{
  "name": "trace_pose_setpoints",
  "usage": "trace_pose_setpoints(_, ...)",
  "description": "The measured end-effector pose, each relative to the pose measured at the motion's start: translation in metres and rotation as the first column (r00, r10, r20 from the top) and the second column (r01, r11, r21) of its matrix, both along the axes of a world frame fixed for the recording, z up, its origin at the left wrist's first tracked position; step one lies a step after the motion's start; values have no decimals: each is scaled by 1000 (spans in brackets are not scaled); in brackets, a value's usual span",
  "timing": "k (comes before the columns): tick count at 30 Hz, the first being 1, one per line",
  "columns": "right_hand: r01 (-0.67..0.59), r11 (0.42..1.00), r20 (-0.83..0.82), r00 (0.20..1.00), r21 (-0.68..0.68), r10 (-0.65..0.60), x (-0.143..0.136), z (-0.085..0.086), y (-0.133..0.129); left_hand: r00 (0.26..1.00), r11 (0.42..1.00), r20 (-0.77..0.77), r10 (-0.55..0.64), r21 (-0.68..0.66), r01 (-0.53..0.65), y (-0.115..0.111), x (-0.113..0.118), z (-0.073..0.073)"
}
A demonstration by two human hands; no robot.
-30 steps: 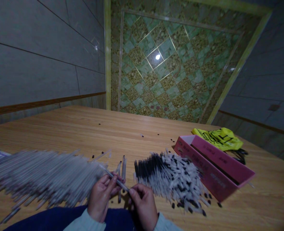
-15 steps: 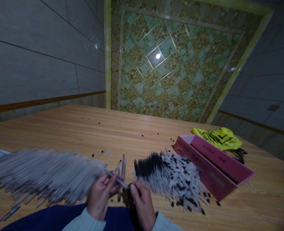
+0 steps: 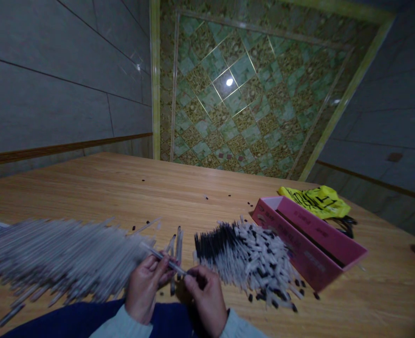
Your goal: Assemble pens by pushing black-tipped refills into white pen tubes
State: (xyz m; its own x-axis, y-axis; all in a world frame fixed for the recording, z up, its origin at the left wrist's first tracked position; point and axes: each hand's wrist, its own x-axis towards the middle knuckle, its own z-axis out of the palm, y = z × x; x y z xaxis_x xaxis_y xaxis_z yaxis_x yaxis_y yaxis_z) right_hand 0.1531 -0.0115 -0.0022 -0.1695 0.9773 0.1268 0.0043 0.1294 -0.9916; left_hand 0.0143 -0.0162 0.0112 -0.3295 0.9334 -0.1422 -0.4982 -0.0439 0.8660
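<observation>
Looked across a wood-grain table [image 3: 182, 195] toward a green-and-gold tiled panel [image 3: 200, 126], all under rather dim light. Held one slim pen barrel [image 3: 177, 267] low over the near side, right between two heaps, probably to have both within easy reach. Wrapped the left hand [image 3: 144, 286] around the middle, thumb pressed down against curled fingers, likely to steady so thin a tube. Brought the right hand [image 3: 207, 288] to the near end, thumb and forefinger pinched together on the tip, palm half-curled, apparently for fine control; could not tell of any small part hidden between those fingertips. Saw, over to the left, translucent pen barrels [image 3: 63, 258] massed almost parallel, perhaps to stop tangling. Spotted a few loose barrels [image 3: 179, 246] just beyond the fingers, set apart from the bank. Found, on the right, dark-ended rods [image 3: 216, 244] lined up beside jumbled white-and-black end pieces [image 3: 268, 258], maybe grouped by kind. Noticed next to those an open pink box [image 3: 313, 263], set aslant, possibly as a container, with a crumpled yellow bag [image 3: 325, 202] behind, seemingly pushed out of the way.
</observation>
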Motion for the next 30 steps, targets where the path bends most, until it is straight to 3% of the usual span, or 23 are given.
trace_pose_setpoints(3,-30,999,33,999,18,29,1,-3,2,1000,1000,-16,-4,-2,4,0,0,0)
trace_pose_setpoints(11,64,997,14,998,51,-65,1,8,-2,999,1000,-32,17,-16,-18,0,-2,-2)
trace_pose_setpoints(18,10,999,73,997,37,-13,3,-4,2,998,1000,-53,15,-13,-16,1,-2,-3)
trace_pose_setpoints(24,29,999,28,999,44,-30,2,0,0,999,1000,-49,10,-11,-11,1,-2,-2)
trace_pose_setpoints(30,33,997,86,996,66,-38,3,-2,0,999,1000,-50,7,-1,-7,1,-1,-4)
